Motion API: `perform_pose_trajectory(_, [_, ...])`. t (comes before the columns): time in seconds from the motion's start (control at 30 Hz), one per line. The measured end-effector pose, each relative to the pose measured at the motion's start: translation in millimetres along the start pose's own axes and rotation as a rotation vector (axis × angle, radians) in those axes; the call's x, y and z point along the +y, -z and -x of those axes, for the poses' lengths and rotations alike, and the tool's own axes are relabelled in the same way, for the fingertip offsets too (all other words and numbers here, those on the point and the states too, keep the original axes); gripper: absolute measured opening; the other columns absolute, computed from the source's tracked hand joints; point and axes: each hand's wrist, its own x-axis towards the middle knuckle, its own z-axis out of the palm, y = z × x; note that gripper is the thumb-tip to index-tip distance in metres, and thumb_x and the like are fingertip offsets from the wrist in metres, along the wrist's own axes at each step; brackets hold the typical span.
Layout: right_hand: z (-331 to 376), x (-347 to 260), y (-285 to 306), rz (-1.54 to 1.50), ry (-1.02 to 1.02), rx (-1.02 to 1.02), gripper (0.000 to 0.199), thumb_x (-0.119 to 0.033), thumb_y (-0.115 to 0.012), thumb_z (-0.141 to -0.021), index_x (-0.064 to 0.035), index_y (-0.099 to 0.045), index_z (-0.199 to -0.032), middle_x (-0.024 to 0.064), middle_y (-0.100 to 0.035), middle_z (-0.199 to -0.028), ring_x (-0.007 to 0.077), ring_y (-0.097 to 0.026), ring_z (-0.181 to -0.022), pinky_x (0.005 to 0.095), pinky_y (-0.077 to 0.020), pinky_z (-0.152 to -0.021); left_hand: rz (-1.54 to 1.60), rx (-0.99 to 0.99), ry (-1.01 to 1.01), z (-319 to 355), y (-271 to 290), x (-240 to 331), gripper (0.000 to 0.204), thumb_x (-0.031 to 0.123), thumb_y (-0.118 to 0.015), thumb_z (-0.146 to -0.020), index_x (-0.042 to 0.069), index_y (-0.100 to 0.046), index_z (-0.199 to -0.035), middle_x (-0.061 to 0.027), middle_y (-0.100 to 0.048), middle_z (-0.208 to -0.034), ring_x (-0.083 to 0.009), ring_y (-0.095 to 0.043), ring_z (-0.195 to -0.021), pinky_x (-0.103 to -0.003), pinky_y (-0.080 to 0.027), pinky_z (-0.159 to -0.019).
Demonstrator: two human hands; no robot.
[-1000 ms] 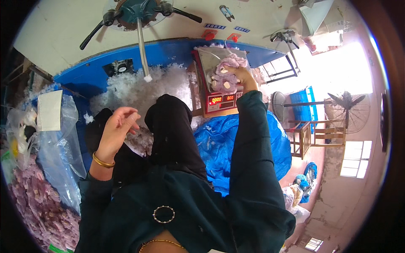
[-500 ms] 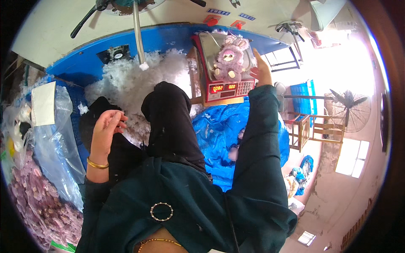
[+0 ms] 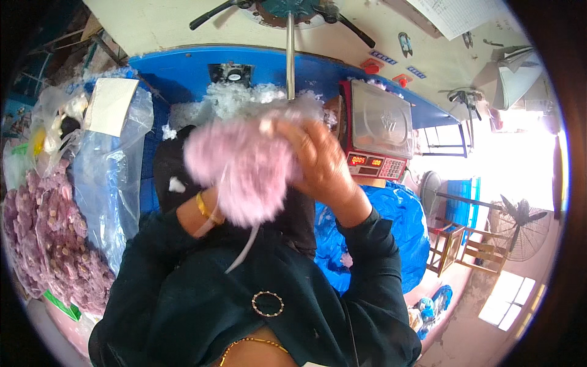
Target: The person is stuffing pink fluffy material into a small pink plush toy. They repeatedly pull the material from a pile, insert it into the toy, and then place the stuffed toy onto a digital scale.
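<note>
A fluffy pink-lilac plush toy (image 3: 244, 168), blurred by motion, is held up in front of my lap. My right hand (image 3: 321, 168) grips it from the right, fingers curled over its upper edge; a small white part shows near the fingertips. My left hand (image 3: 213, 207) reaches behind the toy's lower left side, its fingers hidden by the fur. From the toy's underside a thin white strip (image 3: 243, 249) hangs down toward my shirt.
At the right stands a red digital scale (image 3: 376, 162) with a steel pan. Loose white stuffing (image 3: 244, 98) lies beneath a metal tube (image 3: 290, 61). Pink plush pieces (image 3: 55, 244) and a clear plastic bag (image 3: 104, 183) are at the left, blue sheeting (image 3: 391, 226) at the right.
The plush toy has left the scale pan and is now in front of my lap, with my right hand on it. My left hand has moved behind the toy. The view has shifted.
</note>
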Motion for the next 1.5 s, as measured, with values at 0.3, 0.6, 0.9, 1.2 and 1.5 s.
perform_pose_trajectory(0.3, [-15,32,-24,0.089,-0.238,0.188,0.069,-0.016,-0.067,-0.073,0.0054,-0.037,-0.131,0.0281,-0.046,-0.12,0.0466,-0.051,-0.105,0.0462,-0.0457,-0.089,0.413,0.257,0.287,-85,29,14,0.065,0.024,-0.065,-0.087,0.001,-0.028,-0.136,-0.0175,-0.046,-0.128,-0.026,-0.043,-0.123,-0.037,-0.036,-0.101])
perform_pose_trajectory(0.6, [-15,68,-50,0.184,-0.205,0.24,0.047,-0.014,-0.057,-0.085,0.0003,-0.046,-0.128,0.0221,-0.052,-0.122,0.0395,-0.049,-0.112,0.0446,-0.0396,-0.095,0.523,0.245,0.266,-109,47,5,0.043,0.03,-0.063,-0.083,0.0,-0.052,-0.111,-0.0238,-0.056,-0.107,-0.0402,-0.055,-0.097,-0.044,-0.045,-0.083])
perform_pose_trajectory(0.9, [77,35,-11,0.279,-0.326,0.012,0.05,-0.031,-0.072,-0.075,-0.003,-0.061,-0.115,0.0184,-0.064,-0.107,0.0319,-0.061,-0.097,0.0411,-0.0481,-0.081,-0.05,0.212,0.668,76,117,-14,0.048,0.03,-0.066,-0.079,0.004,-0.054,-0.117,-0.0168,-0.055,-0.113,-0.036,-0.054,-0.101,-0.045,-0.045,-0.086])
perform_pose_trajectory(1.2, [184,91,68,0.175,-0.902,-0.762,0.048,-0.031,-0.062,-0.086,-0.0003,-0.055,-0.122,0.0187,-0.06,-0.115,0.0329,-0.056,-0.11,0.041,-0.0434,-0.092,-1.339,0.025,1.883,433,249,4,0.024,0.027,-0.053,-0.085,0.01,-0.064,-0.097,-0.0135,-0.063,-0.098,-0.0335,-0.061,-0.095,-0.049,-0.05,-0.077])
perform_pose_trajectory(1.5, [45,28,1,-0.499,-0.684,-0.402,0.028,-0.012,-0.061,-0.088,0.0005,-0.061,-0.112,0.011,-0.06,-0.112,0.0189,-0.059,-0.102,0.0295,-0.0467,-0.087,-0.395,0.922,1.037,264,272,-48,0.024,0.016,-0.056,-0.09,0.002,-0.062,-0.108,-0.0163,-0.066,-0.101,-0.0287,-0.062,-0.094,-0.034,-0.047,-0.082])
